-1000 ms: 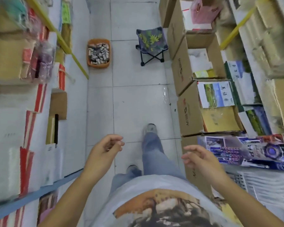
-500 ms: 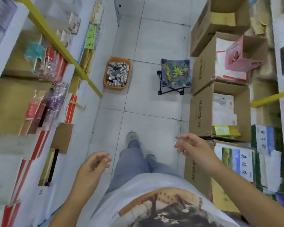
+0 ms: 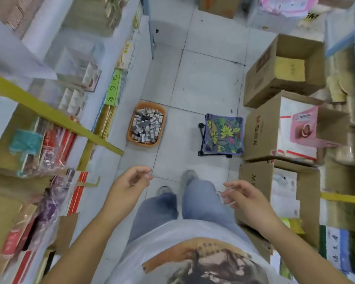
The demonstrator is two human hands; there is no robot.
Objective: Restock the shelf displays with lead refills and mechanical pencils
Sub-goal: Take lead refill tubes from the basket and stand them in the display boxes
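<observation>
Orange basket full of small packs sits on the floor tiles, tight beside the left shelf and well ahead of both hands. Left hand, the nearer one, is loosely curled and empty. Right hand is relaxed, fingers spread, empty too. Folding stool stands right of the basket.

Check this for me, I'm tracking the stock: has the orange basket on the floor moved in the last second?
No. The orange basket still sits level with the folding stool, to its left; only the camera view shifted.
</observation>
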